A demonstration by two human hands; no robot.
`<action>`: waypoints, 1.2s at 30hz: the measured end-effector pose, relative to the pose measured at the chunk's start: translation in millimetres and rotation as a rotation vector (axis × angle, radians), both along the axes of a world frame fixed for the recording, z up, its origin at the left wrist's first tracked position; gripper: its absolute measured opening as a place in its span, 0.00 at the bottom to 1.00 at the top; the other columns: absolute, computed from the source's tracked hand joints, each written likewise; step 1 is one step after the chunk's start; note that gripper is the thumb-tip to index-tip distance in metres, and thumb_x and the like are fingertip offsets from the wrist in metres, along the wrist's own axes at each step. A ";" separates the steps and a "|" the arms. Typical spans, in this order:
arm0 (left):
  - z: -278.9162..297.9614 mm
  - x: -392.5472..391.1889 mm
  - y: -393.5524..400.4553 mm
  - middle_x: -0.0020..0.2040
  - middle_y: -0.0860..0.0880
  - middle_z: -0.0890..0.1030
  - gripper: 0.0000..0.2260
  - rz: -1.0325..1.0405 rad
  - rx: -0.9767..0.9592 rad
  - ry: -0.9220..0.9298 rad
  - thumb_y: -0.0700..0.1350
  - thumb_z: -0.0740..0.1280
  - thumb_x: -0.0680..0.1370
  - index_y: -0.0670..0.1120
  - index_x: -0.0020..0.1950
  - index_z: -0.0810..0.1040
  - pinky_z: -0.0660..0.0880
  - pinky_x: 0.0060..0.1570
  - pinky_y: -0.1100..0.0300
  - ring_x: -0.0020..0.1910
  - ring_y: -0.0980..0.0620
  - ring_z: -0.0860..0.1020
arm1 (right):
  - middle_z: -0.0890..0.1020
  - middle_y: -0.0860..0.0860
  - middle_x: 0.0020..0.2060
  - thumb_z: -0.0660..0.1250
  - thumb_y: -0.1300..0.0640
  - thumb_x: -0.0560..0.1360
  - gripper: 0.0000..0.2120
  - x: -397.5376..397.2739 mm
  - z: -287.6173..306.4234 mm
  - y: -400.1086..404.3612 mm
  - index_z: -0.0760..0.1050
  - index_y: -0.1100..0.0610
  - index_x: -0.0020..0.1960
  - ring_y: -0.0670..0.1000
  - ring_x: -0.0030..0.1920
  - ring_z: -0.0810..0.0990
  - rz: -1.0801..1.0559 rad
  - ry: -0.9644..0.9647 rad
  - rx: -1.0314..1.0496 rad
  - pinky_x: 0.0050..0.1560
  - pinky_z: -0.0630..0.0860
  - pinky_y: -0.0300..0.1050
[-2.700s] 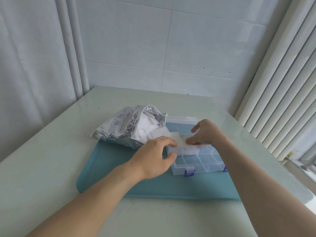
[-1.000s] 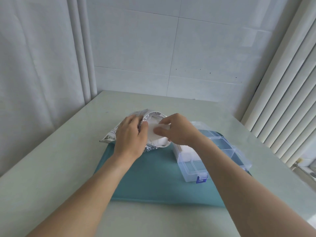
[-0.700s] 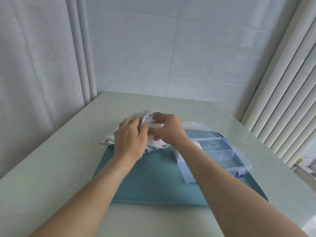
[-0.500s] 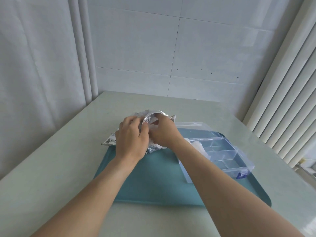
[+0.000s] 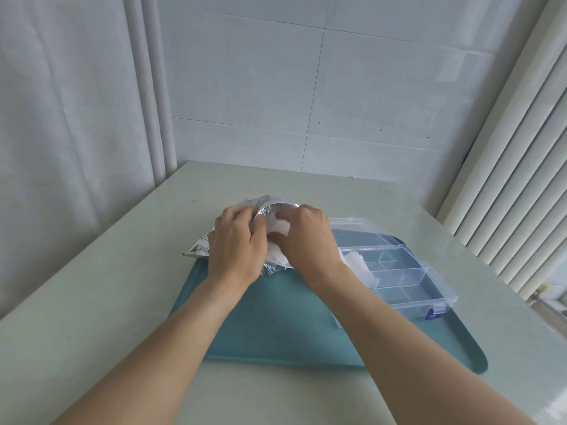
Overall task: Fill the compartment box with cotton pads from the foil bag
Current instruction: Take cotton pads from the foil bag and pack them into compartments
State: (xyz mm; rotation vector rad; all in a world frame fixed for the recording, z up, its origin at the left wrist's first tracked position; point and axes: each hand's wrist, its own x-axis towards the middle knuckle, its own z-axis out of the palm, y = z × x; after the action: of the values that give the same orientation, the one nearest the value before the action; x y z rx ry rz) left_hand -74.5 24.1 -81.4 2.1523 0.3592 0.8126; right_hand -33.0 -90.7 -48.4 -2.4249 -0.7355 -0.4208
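Note:
A silver foil bag (image 5: 198, 247) lies at the back left of a teal tray (image 5: 276, 317). My left hand (image 5: 235, 244) grips the rim of the bag's mouth and holds it wide. My right hand (image 5: 306, 240) reaches into the mouth, its fingers curled on the white cotton pads (image 5: 277, 229) inside. To the right stands a clear compartment box (image 5: 411, 280) with its lid open behind it. White cotton pads (image 5: 357, 265) lie in its left compartments; my right forearm covers the box's near left corner.
The tray rests on a pale green table (image 5: 92, 302). A tiled wall stands behind it, a white curtain hangs on the left, and vertical blinds (image 5: 506, 179) run along the right. A blue latch (image 5: 432, 314) marks the box's front right corner.
Both hands left the box and went to the bag. My left hand took hold of its mouth and my right hand pushed deeper inside. The view swung left.

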 end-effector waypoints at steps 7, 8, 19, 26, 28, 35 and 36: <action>2.3 -1.8 -1.3 0.63 0.49 0.75 0.22 -0.016 -0.007 -0.009 0.56 0.52 0.77 0.45 0.56 0.80 0.65 0.67 0.46 0.65 0.46 0.70 | 0.76 0.51 0.48 0.75 0.59 0.73 0.03 8.1 0.1 -11.7 0.82 0.56 0.43 0.54 0.42 0.81 0.071 0.079 0.112 0.49 0.75 0.45; 2.1 -1.5 -1.0 0.63 0.49 0.75 0.21 -0.017 -0.008 -0.005 0.55 0.53 0.78 0.45 0.56 0.80 0.65 0.67 0.46 0.65 0.46 0.70 | 0.77 0.50 0.47 0.75 0.58 0.73 0.03 8.5 0.9 -12.8 0.81 0.55 0.44 0.53 0.41 0.82 0.079 0.100 0.119 0.48 0.75 0.43; 2.4 -2.6 -1.5 0.62 0.49 0.76 0.23 -0.016 -0.016 -0.031 0.56 0.52 0.77 0.46 0.58 0.80 0.66 0.66 0.48 0.64 0.47 0.71 | 0.87 0.56 0.38 0.66 0.67 0.74 0.11 -1.7 6.4 -20.0 0.84 0.59 0.51 0.53 0.40 0.87 0.167 0.485 0.420 0.37 0.78 0.34; 1.3 -2.6 -4.6 0.64 0.49 0.74 0.22 0.024 0.068 -0.016 0.57 0.60 0.76 0.47 0.64 0.78 0.66 0.67 0.48 0.66 0.46 0.70 | 0.87 0.56 0.43 0.69 0.66 0.75 0.06 3.2 7.7 -30.5 0.84 0.62 0.49 0.54 0.41 0.88 0.155 0.631 0.638 0.58 0.81 0.57; -1.3 -0.8 -3.8 0.65 0.47 0.74 0.18 0.047 0.091 -0.008 0.53 0.63 0.79 0.46 0.65 0.77 0.66 0.67 0.47 0.67 0.45 0.70 | 0.87 0.55 0.45 0.71 0.66 0.74 0.09 0.7 9.1 -31.5 0.83 0.59 0.53 0.48 0.42 0.87 0.223 0.651 0.590 0.57 0.81 0.48; -2.5 -0.4 -2.1 0.65 0.46 0.74 0.19 0.042 0.116 -0.003 0.52 0.69 0.78 0.45 0.66 0.76 0.66 0.66 0.45 0.67 0.43 0.70 | 0.83 0.58 0.45 0.76 0.58 0.73 0.14 -3.7 9.3 -35.1 0.81 0.56 0.58 0.51 0.46 0.87 0.350 0.734 0.547 0.60 0.80 0.47; -2.5 -0.5 -2.6 0.65 0.46 0.74 0.19 0.040 0.121 -0.003 0.52 0.70 0.77 0.45 0.66 0.76 0.66 0.66 0.44 0.67 0.42 0.70 | 0.84 0.61 0.49 0.77 0.56 0.73 0.13 -2.9 7.4 -34.6 0.82 0.58 0.56 0.55 0.46 0.87 0.318 0.737 0.592 0.60 0.80 0.52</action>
State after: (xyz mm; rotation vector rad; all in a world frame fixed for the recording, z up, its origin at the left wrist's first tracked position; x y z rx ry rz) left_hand -74.9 21.5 -83.9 2.2621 0.3602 0.8804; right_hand -35.9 -125.4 -41.1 -1.6714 -0.5387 0.3372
